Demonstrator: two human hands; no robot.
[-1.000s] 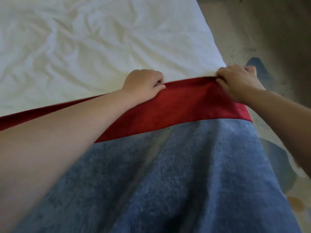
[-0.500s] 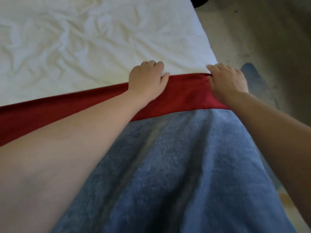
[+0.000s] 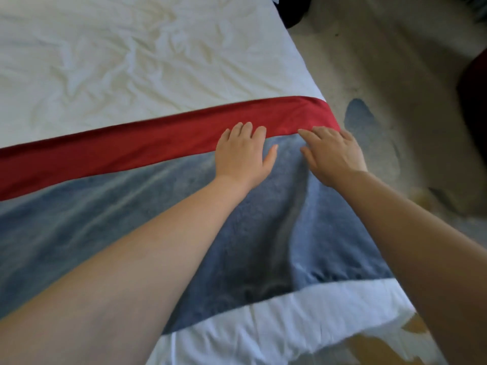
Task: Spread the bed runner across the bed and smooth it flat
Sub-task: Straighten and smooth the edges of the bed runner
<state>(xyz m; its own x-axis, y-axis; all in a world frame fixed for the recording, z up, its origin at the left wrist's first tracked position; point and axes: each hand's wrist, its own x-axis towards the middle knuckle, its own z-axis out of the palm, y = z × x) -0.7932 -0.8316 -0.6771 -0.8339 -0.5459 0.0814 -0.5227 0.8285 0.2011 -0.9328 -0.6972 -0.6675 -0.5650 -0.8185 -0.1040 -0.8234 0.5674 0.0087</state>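
The bed runner lies across the bed: a wide blue plush band with a red satin strip along its far edge. It reaches the bed's right side. My left hand rests flat, fingers apart, on the seam between red and blue. My right hand lies flat beside it near the runner's right end, fingers spread. Neither hand grips the cloth. A long crease runs through the blue part between my forearms.
The white wrinkled sheet covers the bed beyond the runner, and more white sheet shows at the near edge. Right of the bed is a beige patterned carpet. A dark object sits at the bed's far corner.
Both hands let go of the red edge they were pinching, opened flat and slid back toward me onto the seam. The view pulled back, showing the runner's near edge.
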